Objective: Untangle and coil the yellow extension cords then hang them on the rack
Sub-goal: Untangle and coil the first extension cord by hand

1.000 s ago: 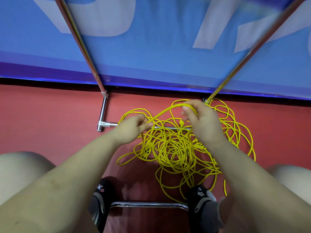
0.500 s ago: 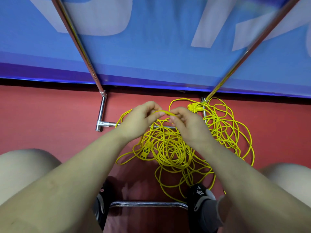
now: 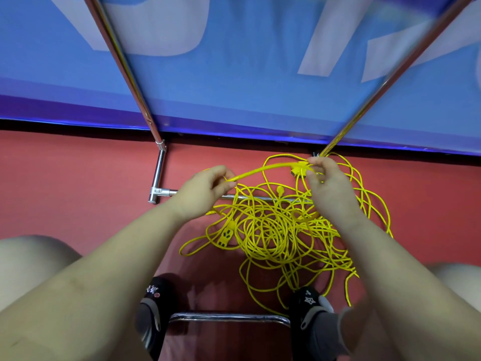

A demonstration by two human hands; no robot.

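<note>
We see the cords (image 3: 281,230) in a tangled heap on the red floor (image 3: 65,183), centre-right of the frame, draped over the rack (image 3: 160,175) base bar. Our left hand (image 3: 205,191) pinches one strand; our right hand (image 3: 328,186) grips the same strand at its plug (image 3: 299,168), holding it taut above the heap. A socket (image 3: 226,234) lies at the heap's left edge.

Indoor hall of unclear kind, red floor (image 3: 78,178), blue printed banner (image 3: 234,74), chrome rack (image 3: 158,175)
</note>
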